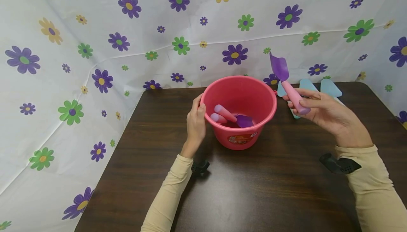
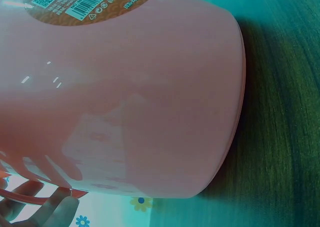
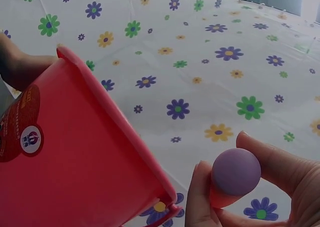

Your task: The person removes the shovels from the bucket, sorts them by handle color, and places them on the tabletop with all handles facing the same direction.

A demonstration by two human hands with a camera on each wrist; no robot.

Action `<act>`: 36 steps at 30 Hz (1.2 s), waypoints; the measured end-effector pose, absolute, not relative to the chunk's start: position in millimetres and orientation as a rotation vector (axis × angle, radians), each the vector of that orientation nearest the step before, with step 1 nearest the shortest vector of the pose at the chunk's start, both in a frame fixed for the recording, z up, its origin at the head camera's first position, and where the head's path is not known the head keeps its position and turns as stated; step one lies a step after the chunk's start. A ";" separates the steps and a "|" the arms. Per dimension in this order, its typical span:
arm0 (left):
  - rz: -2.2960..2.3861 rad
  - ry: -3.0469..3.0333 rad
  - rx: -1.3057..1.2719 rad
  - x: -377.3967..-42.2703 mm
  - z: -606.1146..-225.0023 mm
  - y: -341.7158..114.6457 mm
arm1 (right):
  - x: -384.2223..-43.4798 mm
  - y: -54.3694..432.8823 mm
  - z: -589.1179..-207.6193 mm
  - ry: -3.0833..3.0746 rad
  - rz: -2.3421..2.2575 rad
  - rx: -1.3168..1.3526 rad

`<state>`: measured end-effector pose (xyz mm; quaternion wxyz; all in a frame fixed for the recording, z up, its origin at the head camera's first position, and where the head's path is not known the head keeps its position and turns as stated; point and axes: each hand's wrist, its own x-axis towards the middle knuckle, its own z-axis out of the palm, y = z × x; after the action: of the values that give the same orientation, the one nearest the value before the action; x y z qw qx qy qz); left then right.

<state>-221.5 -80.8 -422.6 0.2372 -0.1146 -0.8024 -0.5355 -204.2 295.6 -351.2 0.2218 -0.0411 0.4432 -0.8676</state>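
Observation:
A pink bucket [image 1: 239, 138] stands upright on the table. My left hand [image 1: 195, 122] holds its left rim; in the left wrist view those fingers [image 2: 57, 207] show at the rim, beside the bucket wall [image 2: 150, 97]. My right hand [image 1: 327, 110] pinches the pink handle of a toy shovel [image 1: 279, 68] between thumb and fingers, its purple blade pointing up, right of the bucket and above the table. The right wrist view shows the handle's purple end [image 3: 236, 172] nearly head-on. Inside the bucket lie two pink handles [image 1: 225, 112] and a purple blade [image 1: 244, 121].
Behind my right hand, three light-blue shovels [image 1: 330, 87] lie at the back right of the dark wooden table [image 1: 152, 129], partly hidden. A flower-printed white sheet [image 1: 143, 62] hangs behind and at the left. Black wrist cameras [image 1: 339, 163] sit on both sleeves.

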 end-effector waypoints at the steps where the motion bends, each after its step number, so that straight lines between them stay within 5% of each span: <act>1: -1.468 -2.199 -0.315 -221.4 -422.5 -80.8 | -204.1 296.3 -351.7 1.215 -2.398 -0.115; 36: -1.483 -2.184 -0.307 -221.2 -422.0 -78.3 | -200.1 323.0 -372.5 1.265 -2.338 -0.023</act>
<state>-221.2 -78.3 -422.0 0.2396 -0.1120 -0.7977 -0.5419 -200.1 323.0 -372.5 0.2392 -0.0082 0.4619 -0.8540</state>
